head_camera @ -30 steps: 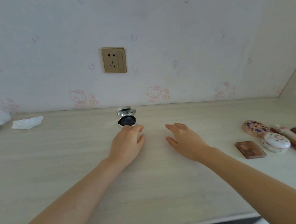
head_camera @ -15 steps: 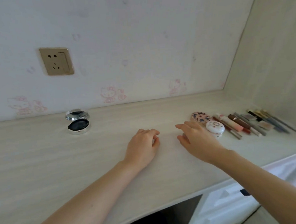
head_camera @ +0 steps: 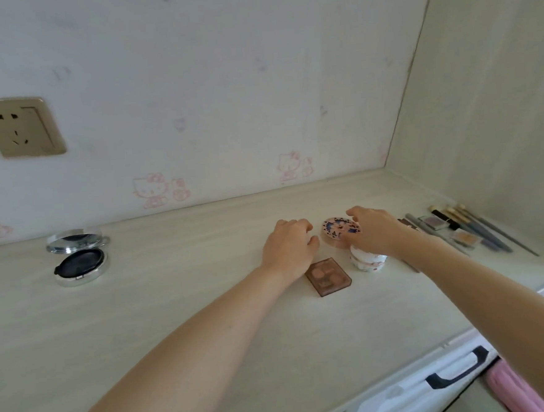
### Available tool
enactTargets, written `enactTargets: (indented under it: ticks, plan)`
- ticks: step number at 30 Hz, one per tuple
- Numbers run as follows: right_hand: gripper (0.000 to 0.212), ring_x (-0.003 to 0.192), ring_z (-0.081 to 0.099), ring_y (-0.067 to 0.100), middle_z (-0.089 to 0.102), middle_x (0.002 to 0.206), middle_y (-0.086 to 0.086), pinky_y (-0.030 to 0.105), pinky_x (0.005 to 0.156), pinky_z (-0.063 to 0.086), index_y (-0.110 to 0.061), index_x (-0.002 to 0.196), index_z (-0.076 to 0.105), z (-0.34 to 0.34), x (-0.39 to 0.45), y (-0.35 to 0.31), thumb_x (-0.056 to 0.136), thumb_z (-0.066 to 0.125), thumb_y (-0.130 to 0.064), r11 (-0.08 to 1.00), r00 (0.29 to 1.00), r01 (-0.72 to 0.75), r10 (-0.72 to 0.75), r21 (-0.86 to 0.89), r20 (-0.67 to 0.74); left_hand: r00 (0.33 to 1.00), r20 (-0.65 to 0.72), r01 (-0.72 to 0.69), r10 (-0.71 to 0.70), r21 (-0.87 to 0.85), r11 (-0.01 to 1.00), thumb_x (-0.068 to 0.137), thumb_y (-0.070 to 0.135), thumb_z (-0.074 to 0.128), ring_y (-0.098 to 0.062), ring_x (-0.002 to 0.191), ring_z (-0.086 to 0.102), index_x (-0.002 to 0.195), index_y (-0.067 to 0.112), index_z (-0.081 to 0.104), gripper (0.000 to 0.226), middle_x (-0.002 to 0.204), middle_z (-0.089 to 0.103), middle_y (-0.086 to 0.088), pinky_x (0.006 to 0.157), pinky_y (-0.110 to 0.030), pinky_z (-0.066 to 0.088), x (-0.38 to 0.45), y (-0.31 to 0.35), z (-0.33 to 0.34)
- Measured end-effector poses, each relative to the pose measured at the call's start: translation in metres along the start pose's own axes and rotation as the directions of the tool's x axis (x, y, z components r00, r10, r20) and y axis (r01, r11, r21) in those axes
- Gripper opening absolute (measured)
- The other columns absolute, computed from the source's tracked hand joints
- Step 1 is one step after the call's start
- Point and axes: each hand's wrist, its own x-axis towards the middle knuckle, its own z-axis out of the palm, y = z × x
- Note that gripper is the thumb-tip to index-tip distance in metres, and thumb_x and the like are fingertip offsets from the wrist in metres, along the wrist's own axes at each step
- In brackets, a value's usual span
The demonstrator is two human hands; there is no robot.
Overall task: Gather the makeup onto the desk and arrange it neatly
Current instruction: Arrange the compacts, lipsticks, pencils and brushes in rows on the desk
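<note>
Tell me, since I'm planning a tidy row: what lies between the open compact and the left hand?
Only bare desk between the open compact and left hand, in the head view.

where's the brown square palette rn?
Head view, right of centre: the brown square palette lies flat on the desk, just below the left hand and left of the white round compact.

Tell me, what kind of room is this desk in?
Probably a bedroom or dorm corner with a dressing desk. Cartoon-cat wallpaper covers the wall, an open compact sits on the pale desk, and brushes lie along the side wall.
</note>
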Motion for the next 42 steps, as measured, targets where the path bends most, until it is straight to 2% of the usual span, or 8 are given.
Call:
enactTargets:
  ticks: [8,14,21,24,27,34,39,42]
  plan:
    - [0.042,0.072,0.055,0.022,0.056,0.078,0.004,0.032,0.064,0.044,-0.017,0.076,0.045,0.009,0.028,0.006,0.084,0.055,-0.056,0.997,0.996,-0.009,0.016,-0.076,0.084,0.981,0.194,0.019,-0.017,-0.006,1.000,0.096,0.031,0.047,-0.034,0.115,0.046,0.111,0.007,0.056,0.030,0.112,0.058,-0.018,0.093,-0.042,0.041,0.031,0.010,0.018]
    - [0.039,0.061,0.053,0.019,0.053,0.065,0.001,0.027,0.056,0.041,-0.017,0.066,0.044,0.010,0.029,0.006,0.085,0.057,-0.049,1.000,0.997,-0.003,0.005,-0.029,0.073,0.974,0.227,0.004,-0.001,-0.009,1.000,0.100,0.028,0.040,-0.034,0.126,0.040,0.124,0.010,0.055,0.034,0.122,0.058,-0.018,0.105,-0.044,0.033,0.033,0.011,0.021]
    - [0.031,0.075,0.054,0.023,0.065,0.088,0.012,0.035,0.070,0.044,-0.006,0.091,0.058,0.008,0.024,-0.005,0.094,0.051,-0.036,0.998,0.998,0.055,-0.056,0.021,0.038,0.987,0.158,0.082,-0.039,-0.275,0.958,0.098,0.017,0.045,-0.030,0.099,0.058,0.102,0.005,0.064,0.023,0.105,0.066,-0.013,0.082,-0.035,0.043,0.031,0.014,0.011]
    - [0.026,0.066,0.049,0.018,0.061,0.081,0.008,0.030,0.061,0.038,-0.010,0.091,0.063,-0.002,0.016,-0.015,0.094,0.049,-0.032,0.987,0.994,0.105,-0.105,0.122,-0.007,0.986,0.096,0.166,-0.136,-0.489,0.856,0.094,0.019,0.052,-0.022,0.093,0.056,0.082,0.023,0.061,0.015,0.097,0.064,-0.004,0.082,-0.032,0.040,0.027,0.012,-0.002]
    - [0.028,0.060,0.045,0.015,0.053,0.069,0.001,0.027,0.054,0.033,-0.014,0.081,0.060,-0.011,0.008,-0.030,0.096,0.046,-0.034,0.965,0.989,0.148,-0.138,0.216,-0.057,0.964,0.032,0.216,-0.266,-0.678,0.702,0.091,0.021,0.059,-0.017,0.109,0.059,0.109,0.009,0.067,0.023,0.112,0.068,-0.006,0.099,-0.030,0.042,0.019,0.008,-0.015]
    - [0.041,0.055,0.037,0.014,0.042,0.061,0.000,0.027,0.053,0.029,-0.008,0.071,0.061,-0.015,-0.016,-0.081,0.096,0.049,-0.038,0.874,0.980,0.192,-0.151,0.446,-0.125,0.907,-0.020,0.151,-0.421,-0.917,0.368,0.091,0.022,0.063,-0.021,0.094,0.063,0.106,0.009,0.065,0.020,0.106,0.067,-0.008,0.088,-0.034,0.050,-0.014,-0.003,-0.047]
    - [0.034,0.083,0.061,0.021,0.061,0.086,0.008,0.043,0.090,0.054,-0.011,0.093,0.070,-0.014,-0.043,-0.117,0.096,0.050,-0.038,0.728,0.979,0.185,-0.197,0.660,-0.058,0.925,0.094,0.139,-0.367,-0.985,0.098,0.091,0.028,0.063,-0.031,0.093,0.070,0.110,0.015,0.057,0.024,0.104,0.069,-0.010,0.089,-0.040,0.054,-0.044,-0.013,-0.080]
    - [0.028,0.090,0.065,0.028,0.063,0.089,0.017,0.051,0.090,0.052,-0.007,0.096,0.068,-0.010,-0.061,-0.135,0.096,0.049,-0.029,0.742,0.959,0.240,-0.280,0.626,-0.035,0.916,0.128,0.153,-0.380,-0.988,0.035,0.092,0.029,0.061,-0.035,0.095,0.069,0.122,0.008,0.052,0.037,0.111,0.068,-0.015,0.089,-0.046,0.055,-0.064,-0.029,-0.097]
